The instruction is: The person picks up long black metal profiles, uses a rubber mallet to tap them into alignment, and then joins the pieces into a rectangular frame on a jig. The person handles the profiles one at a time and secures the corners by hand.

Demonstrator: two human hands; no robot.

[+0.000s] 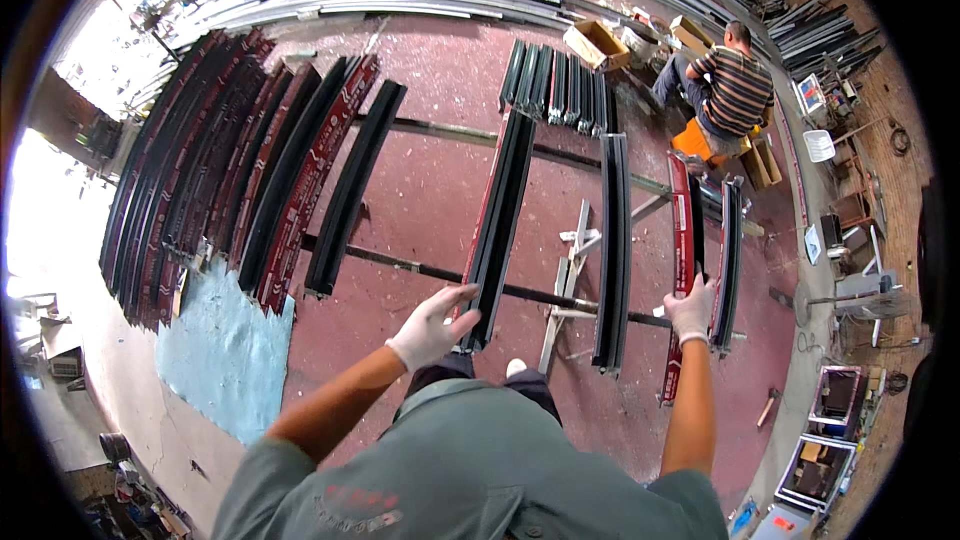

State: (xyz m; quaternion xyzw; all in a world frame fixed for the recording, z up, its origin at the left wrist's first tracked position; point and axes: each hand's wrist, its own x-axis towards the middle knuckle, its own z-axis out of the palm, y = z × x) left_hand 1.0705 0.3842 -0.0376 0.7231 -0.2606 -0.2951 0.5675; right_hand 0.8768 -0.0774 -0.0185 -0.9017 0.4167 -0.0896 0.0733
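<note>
Black profiles lie lengthwise over dark rails (430, 128) above a dull red floor (430, 195). The left hand (425, 330), in a white glove, is at the near end of the long black profile (507, 200) with thumb and fingers spread — whether the fingertips actually touch it is hard to tell. The right hand (690, 313), gloved too, has its fingers closed around the red-faced profile (684, 230), towards its near end. Between the hands lies a plain black profile (614, 250); just right of the right hand is another dark profile (730, 265). Far left, a broad row of black and red profiles (200, 170) sits beyond a pale blue sheet (225, 350). On the far right, a co-worker in a striped shirt (735, 90) sits near an open cardboard box (597, 43) — and a hammer (768, 407) lies near right.
</note>
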